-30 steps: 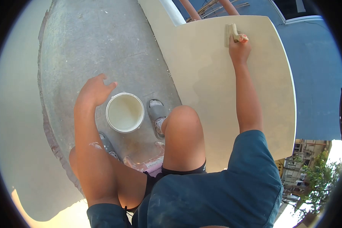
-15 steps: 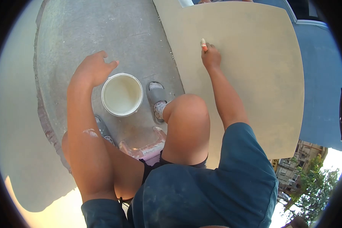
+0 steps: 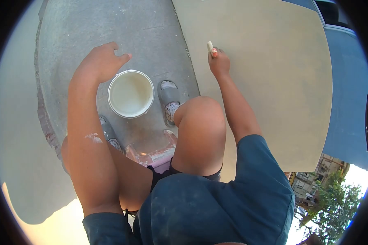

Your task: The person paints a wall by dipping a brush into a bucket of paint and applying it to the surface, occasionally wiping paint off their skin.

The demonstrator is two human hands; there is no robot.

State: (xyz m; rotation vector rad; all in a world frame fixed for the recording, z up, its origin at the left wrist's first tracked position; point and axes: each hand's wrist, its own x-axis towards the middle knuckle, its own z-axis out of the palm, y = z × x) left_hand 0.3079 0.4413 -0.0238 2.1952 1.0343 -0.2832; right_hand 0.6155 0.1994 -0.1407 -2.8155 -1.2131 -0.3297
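Note:
My right hand [image 3: 219, 64] is closed round a small painting tool [image 3: 210, 46] with a pale, rounded end and an orange, paint-smeared part; the rest of it is hidden in my fist. It is up against the cream wall [image 3: 274, 94] on the right. My left hand [image 3: 102, 63] hangs above the floor, just beyond the bucket's far left rim, thumb apart from loosely bent fingers and nothing in it. Below it, between my feet, stands a round white bucket [image 3: 131, 94] of off-white paint. Dried white paint marks my left forearm.
I sit low on a pink, paint-stained stool [image 3: 151, 157]. My grey slides [image 3: 169, 96] rest on the concrete floor [image 3: 122, 24], either side of the bucket. A rough-edged strip borders the floor at left. Blue wall [image 3: 347, 98] and a tree [image 3: 335, 208] lie further right.
My right hand with the painting tool has shifted slightly left across the wall. My left hand has moved a little away from me, and the whole view has tilted slightly.

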